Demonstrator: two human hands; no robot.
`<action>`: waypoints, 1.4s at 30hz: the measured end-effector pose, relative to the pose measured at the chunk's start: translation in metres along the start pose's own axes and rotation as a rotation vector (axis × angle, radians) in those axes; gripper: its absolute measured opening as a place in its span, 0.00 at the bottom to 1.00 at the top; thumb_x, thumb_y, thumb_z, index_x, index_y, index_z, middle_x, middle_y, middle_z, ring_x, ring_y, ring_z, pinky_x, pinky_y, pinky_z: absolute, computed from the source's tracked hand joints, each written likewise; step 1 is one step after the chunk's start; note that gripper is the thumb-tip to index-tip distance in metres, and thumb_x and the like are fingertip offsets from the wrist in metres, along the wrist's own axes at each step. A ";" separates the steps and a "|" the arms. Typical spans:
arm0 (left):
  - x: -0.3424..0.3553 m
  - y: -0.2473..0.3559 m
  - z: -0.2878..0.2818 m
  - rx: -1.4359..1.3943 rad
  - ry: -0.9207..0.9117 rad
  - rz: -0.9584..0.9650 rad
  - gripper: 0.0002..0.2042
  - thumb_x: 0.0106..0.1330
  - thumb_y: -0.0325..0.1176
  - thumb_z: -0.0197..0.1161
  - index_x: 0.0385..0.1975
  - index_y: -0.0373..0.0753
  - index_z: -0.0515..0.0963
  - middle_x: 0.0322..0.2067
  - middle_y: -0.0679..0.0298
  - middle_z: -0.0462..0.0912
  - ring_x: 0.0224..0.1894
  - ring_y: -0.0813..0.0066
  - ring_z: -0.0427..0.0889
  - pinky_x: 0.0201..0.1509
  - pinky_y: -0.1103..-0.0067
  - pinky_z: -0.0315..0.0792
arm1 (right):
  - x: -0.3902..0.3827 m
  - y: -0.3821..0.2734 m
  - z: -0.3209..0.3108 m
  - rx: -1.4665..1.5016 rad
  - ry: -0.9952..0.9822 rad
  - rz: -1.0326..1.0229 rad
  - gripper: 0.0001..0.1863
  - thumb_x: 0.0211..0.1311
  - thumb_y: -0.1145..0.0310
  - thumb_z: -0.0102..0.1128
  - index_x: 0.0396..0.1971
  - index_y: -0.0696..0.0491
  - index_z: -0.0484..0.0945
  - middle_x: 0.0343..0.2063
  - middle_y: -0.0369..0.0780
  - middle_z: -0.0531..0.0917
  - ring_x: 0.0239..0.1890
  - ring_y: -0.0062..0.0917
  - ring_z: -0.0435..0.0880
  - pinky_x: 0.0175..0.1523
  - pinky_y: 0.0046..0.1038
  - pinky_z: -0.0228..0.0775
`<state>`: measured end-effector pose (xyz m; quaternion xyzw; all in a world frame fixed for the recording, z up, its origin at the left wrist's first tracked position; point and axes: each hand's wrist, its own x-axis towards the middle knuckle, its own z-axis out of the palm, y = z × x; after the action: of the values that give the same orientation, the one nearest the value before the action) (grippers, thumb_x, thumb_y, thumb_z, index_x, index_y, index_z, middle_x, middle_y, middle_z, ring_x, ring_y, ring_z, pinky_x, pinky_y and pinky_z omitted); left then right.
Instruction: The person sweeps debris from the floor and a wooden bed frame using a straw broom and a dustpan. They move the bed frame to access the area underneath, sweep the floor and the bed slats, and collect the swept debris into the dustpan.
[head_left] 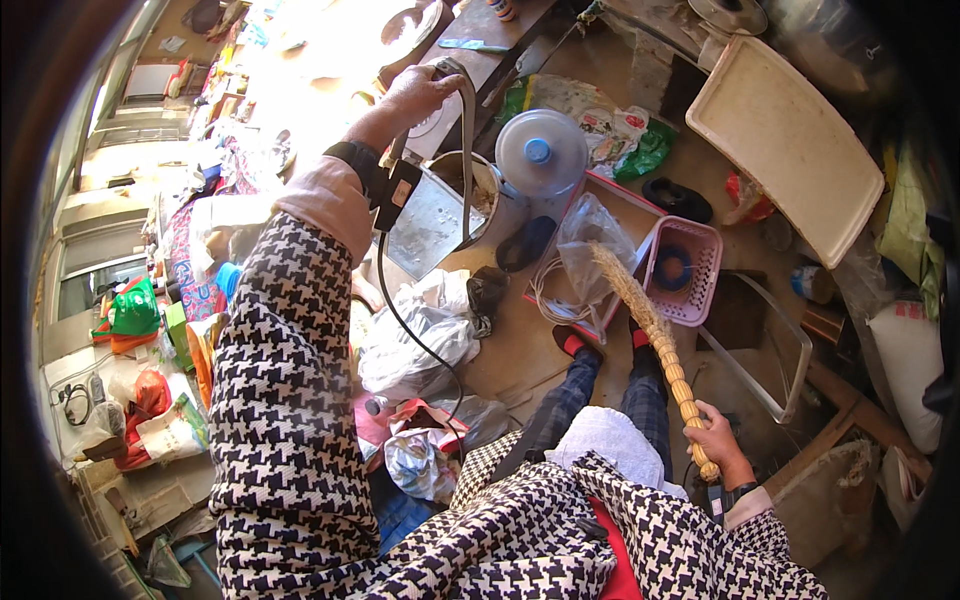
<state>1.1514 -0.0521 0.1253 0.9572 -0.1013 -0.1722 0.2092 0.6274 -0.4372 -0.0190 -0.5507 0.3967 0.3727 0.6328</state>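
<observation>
My left hand point(420, 95) is stretched out ahead, its fingers closed on the top of a tall bent handle. This handle runs down to a grey metal dustpan point(415, 235), which is beside a round bucket point(509, 212) with pale matter inside. Down at the right, my right hand point(712, 440) grips the lower end of a straw hand broom point(672, 365). The broom slants away from me, its frayed bristles near a clear plastic bag point(590, 245). A black cable hangs from the device at my left wrist.
A translucent water jug point(541, 155) stands beyond the bucket. Near my feet are a pink basket point(712, 245) and a red-edged tray point(625, 200). White plastic bags point(415, 340) lie on the floor to the left. At the right lean a large beige tray point(785, 145) and a metal frame point(800, 365).
</observation>
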 end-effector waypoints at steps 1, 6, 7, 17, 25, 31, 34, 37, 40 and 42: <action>-0.001 -0.001 0.000 0.049 0.051 0.033 0.21 0.62 0.51 0.57 0.33 0.35 0.78 0.19 0.65 0.74 0.21 0.80 0.72 0.24 0.79 0.66 | 0.002 -0.001 -0.001 -0.014 -0.004 0.025 0.35 0.47 0.78 0.60 0.59 0.56 0.60 0.25 0.40 0.77 0.14 0.22 0.76 0.17 0.24 0.67; -0.027 -0.018 0.012 -0.032 0.255 0.118 0.22 0.63 0.50 0.56 0.30 0.32 0.77 0.18 0.64 0.74 0.21 0.79 0.71 0.25 0.79 0.67 | 0.002 -0.005 -0.001 -0.026 0.011 0.028 0.35 0.47 0.78 0.60 0.59 0.55 0.59 0.26 0.40 0.78 0.15 0.22 0.76 0.17 0.24 0.68; -0.038 -0.026 0.016 -0.054 0.275 0.106 0.22 0.63 0.50 0.56 0.29 0.32 0.76 0.18 0.65 0.74 0.21 0.80 0.71 0.25 0.79 0.66 | 0.001 -0.005 0.000 -0.031 0.005 0.036 0.35 0.47 0.78 0.60 0.59 0.55 0.59 0.26 0.40 0.78 0.15 0.22 0.76 0.17 0.24 0.68; -0.102 -0.106 0.018 0.139 0.490 0.077 0.17 0.66 0.47 0.52 0.33 0.37 0.76 0.20 0.50 0.75 0.24 0.53 0.76 0.29 0.70 0.69 | 0.005 -0.006 -0.003 -0.066 -0.007 0.047 0.36 0.47 0.78 0.61 0.59 0.55 0.59 0.27 0.41 0.78 0.15 0.23 0.76 0.17 0.25 0.69; -0.102 -0.101 0.009 0.248 0.430 0.125 0.17 0.65 0.47 0.53 0.37 0.38 0.76 0.23 0.46 0.77 0.29 0.44 0.77 0.30 0.63 0.70 | 0.005 -0.013 0.001 -0.080 -0.001 0.055 0.36 0.47 0.79 0.61 0.59 0.56 0.59 0.26 0.41 0.78 0.14 0.23 0.76 0.17 0.25 0.68; -0.105 -0.088 0.004 0.237 0.479 0.059 0.16 0.66 0.46 0.52 0.32 0.37 0.75 0.23 0.46 0.77 0.30 0.45 0.77 0.30 0.64 0.70 | 0.008 -0.005 -0.001 -0.078 0.002 0.043 0.36 0.47 0.79 0.61 0.59 0.56 0.59 0.25 0.41 0.78 0.14 0.24 0.76 0.17 0.25 0.68; -0.109 -0.087 0.010 0.246 0.339 0.029 0.16 0.66 0.46 0.52 0.35 0.38 0.76 0.26 0.45 0.77 0.35 0.44 0.76 0.35 0.64 0.70 | 0.010 -0.001 -0.002 -0.059 -0.011 0.026 0.36 0.46 0.79 0.61 0.59 0.56 0.59 0.25 0.41 0.78 0.14 0.24 0.76 0.17 0.25 0.68; -0.110 -0.090 0.006 0.166 0.496 0.098 0.17 0.66 0.47 0.52 0.34 0.38 0.76 0.24 0.47 0.77 0.31 0.46 0.77 0.33 0.64 0.70 | 0.009 0.001 -0.002 -0.076 -0.009 0.024 0.36 0.46 0.79 0.61 0.59 0.56 0.59 0.25 0.41 0.78 0.14 0.24 0.76 0.17 0.25 0.68; -0.112 -0.091 0.005 0.218 0.434 0.055 0.16 0.66 0.46 0.52 0.35 0.37 0.76 0.23 0.48 0.78 0.29 0.47 0.77 0.33 0.67 0.71 | 0.008 -0.001 -0.002 -0.075 -0.002 0.027 0.35 0.46 0.79 0.61 0.58 0.57 0.60 0.25 0.41 0.78 0.14 0.23 0.76 0.17 0.25 0.68; -0.113 -0.089 0.004 0.269 0.329 0.089 0.16 0.67 0.45 0.52 0.36 0.37 0.77 0.24 0.47 0.78 0.29 0.48 0.77 0.33 0.69 0.71 | 0.008 -0.003 -0.001 -0.049 -0.011 0.023 0.35 0.46 0.79 0.61 0.58 0.57 0.60 0.25 0.41 0.78 0.14 0.23 0.76 0.17 0.24 0.68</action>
<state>1.0571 0.0555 0.1155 0.9863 -0.1298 0.0108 0.1009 0.6330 -0.4385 -0.0257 -0.5594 0.3902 0.3926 0.6170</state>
